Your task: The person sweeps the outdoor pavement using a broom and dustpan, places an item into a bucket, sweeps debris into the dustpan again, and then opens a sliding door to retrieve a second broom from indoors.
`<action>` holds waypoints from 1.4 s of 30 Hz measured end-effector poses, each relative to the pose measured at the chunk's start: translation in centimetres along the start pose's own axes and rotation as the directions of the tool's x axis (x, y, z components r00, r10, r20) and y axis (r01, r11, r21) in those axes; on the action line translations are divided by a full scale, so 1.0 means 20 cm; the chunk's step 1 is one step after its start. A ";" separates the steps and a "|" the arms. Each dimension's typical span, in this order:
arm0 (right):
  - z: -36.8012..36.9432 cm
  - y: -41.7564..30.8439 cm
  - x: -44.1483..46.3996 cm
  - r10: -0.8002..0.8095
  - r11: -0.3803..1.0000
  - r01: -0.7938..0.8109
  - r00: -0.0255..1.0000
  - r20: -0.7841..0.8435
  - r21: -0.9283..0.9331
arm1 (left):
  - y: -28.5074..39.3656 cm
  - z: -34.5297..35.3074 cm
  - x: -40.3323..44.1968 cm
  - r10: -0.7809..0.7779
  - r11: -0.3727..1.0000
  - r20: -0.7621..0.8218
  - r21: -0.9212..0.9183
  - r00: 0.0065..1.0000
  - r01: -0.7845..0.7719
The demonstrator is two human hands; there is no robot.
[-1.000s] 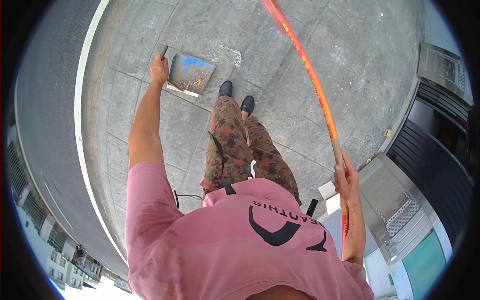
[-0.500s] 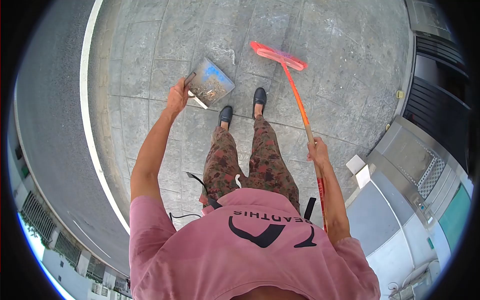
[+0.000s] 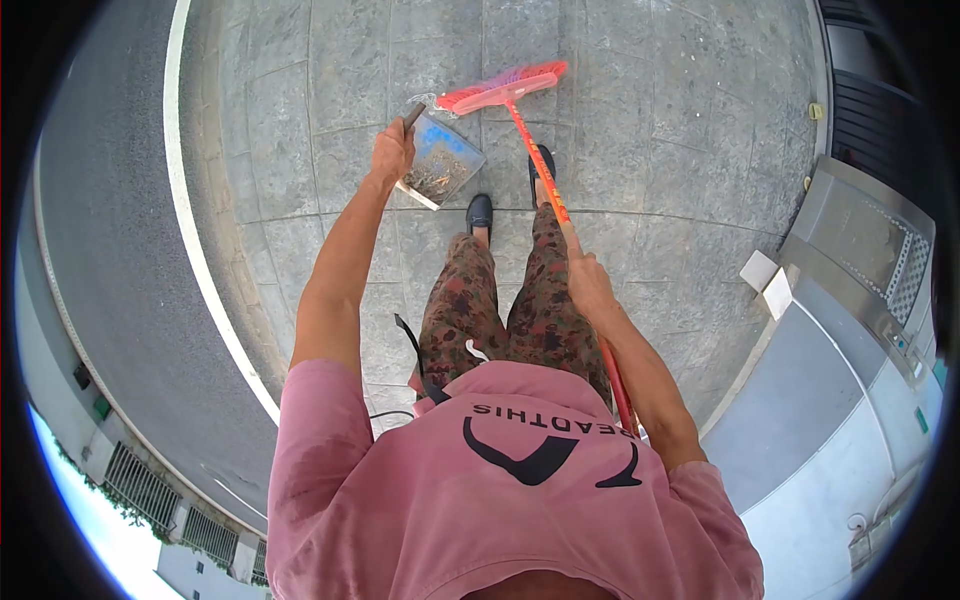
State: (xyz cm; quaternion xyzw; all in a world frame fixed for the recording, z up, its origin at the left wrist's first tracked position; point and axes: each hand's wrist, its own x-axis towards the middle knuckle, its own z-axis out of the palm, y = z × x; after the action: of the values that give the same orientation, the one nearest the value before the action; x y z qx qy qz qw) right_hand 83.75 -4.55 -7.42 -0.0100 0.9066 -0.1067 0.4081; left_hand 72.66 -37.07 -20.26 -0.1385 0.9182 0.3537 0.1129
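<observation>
My left hand (image 3: 393, 152) is closed round the handle of a dustpan (image 3: 462, 163), whose see-through pan has blue marks and holds dry debris. In my right hand (image 3: 591, 284) is the orange-and-red stick of a broom (image 3: 512, 88), with the fingers wrapped round it. The broom's pink and red head lies ahead of my feet, its left end near the far edge of the dustpan. A pale stringy scrap (image 3: 428, 101) shows on the ground between the dustpan and the broom head, partly hidden.
Grey stone pavement (image 3: 680, 180) spreads under my dark shoes (image 3: 480, 216). To the left run a white line (image 3: 184, 215) and an asphalt road (image 3: 110, 230). Along the right are a dark gate (image 3: 872, 130), a metal panel (image 3: 850, 235) and a pale wall (image 3: 800, 390).
The broom head has swung left, close to the dustpan and the stringy scrap. My right hand has come inward with the stick. The dustpan has shifted slightly right and up in view.
</observation>
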 end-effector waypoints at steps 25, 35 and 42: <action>-0.14 0.33 -0.79 0.100 0.967 -0.091 0.995 -0.027 0.237 | -0.18 -0.11 -0.03 -0.287 0.882 0.122 -0.354 0.950 0.311; -0.11 0.68 -0.88 0.399 0.846 -0.282 0.897 -0.188 0.452 | 0.29 -0.09 0.00 -0.156 0.902 0.221 -0.365 0.963 0.230; -0.47 1.07 -0.68 0.669 0.056 -0.260 0.726 0.157 0.964 | 0.57 0.08 0.22 -0.092 0.949 0.233 -0.275 0.968 0.156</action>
State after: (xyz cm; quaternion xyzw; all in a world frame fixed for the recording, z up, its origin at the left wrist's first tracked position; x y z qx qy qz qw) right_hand 87.29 19.45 4.34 0.5552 0.6489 -0.4896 0.1759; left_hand 64.93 -28.68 -15.64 -0.1717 0.8276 0.4901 0.2130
